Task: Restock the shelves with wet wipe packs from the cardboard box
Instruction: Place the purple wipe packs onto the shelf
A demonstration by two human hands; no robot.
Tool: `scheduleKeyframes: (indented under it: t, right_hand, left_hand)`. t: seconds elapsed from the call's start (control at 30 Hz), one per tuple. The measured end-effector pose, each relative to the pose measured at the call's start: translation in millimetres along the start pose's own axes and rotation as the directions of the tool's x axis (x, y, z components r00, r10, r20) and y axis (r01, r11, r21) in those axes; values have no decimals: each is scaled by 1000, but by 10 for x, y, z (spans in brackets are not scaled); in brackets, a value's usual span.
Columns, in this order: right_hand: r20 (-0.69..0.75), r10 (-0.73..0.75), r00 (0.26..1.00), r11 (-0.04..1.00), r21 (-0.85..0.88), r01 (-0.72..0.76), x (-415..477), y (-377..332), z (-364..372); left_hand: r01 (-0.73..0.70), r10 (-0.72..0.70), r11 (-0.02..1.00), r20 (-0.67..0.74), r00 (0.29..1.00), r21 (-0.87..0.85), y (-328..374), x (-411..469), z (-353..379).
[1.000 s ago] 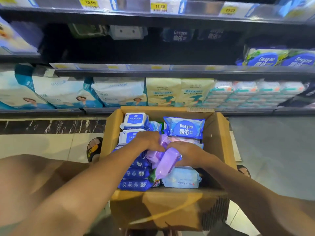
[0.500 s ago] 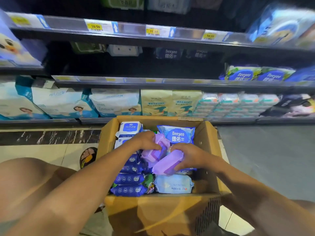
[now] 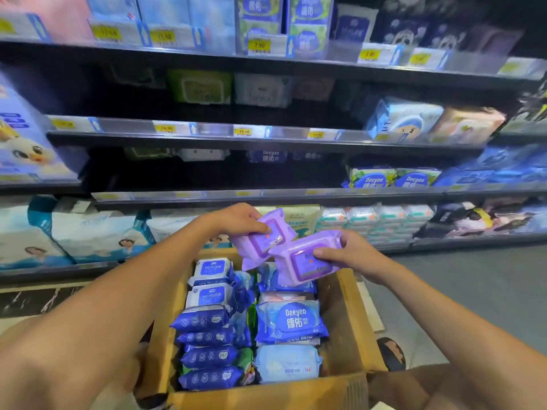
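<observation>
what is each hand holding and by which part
Left hand grips one purple wipe pack by its upper end; right hand grips a second purple pack by its right end, thumb on its front.

Your left hand and right hand are bare, and so are both forearms, right up to the frame's edge. Your right foot wears a dark open sandal.

A retail shop aisle: tiered dark shelves carry packaged tissue and wipes behind yellow price tags, above a tiled floor.
</observation>
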State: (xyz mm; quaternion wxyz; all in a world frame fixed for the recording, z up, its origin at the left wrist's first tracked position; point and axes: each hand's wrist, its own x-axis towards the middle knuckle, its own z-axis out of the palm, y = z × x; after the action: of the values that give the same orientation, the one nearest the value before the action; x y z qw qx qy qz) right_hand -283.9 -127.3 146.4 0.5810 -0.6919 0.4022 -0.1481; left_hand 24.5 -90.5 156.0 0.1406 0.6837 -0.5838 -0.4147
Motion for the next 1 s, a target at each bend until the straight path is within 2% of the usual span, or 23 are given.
scheduleKeyframes:
  t: [0.17, 0.3, 0.63, 1.0]
  right_hand:
    - [-95, -42, 995, 984, 167, 57, -90, -377, -178]
    - [-93, -102, 990, 962, 244, 122, -235, -723, -328]
    - [-177, -239, 955, 944, 187, 271, -582, -1190, -831]
    - [-305, -309, 901, 901, 210, 380, -970, -1367, -1672]
  left_hand:
    - [-135, 136, 986, -5, 991, -102, 476, -227, -413]
    - [-224, 225, 971, 5, 974, -86, 831, -399, -679]
    - [-354, 363, 929, 72, 929, -111, 1600, -575, -1012]
    - [-483, 474, 875, 185, 861, 7, 2723, -359, -1051]
